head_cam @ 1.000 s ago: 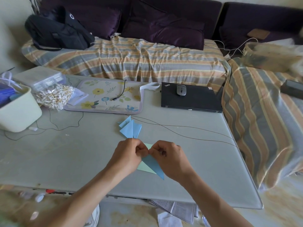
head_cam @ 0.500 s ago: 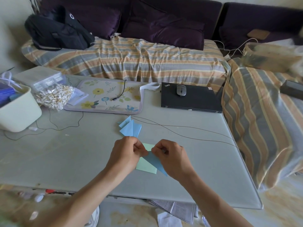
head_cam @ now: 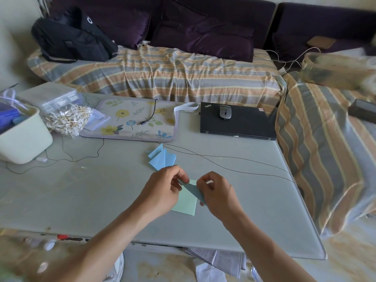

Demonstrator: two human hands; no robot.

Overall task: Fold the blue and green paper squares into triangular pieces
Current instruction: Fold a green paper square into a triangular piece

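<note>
While both hands worked above the near edge of the table [head_cam: 264, 210], I noted the left hand [head_cam: 162, 192] pinching the upper tip of the blue paper piece [head_cam: 192, 190] and the right hand [head_cam: 217, 193] gripping its lower right end. Its long axis ran diagonally between them, from upper left to lower right, so neither hand was nearer. Directly beneath lay the green paper square [head_cam: 186, 202], flat and partly under the left hand. Just beyond the left hand sat the folded blue pieces [head_cam: 161, 158]. I judged the next crease would follow that diagonal.
</note>
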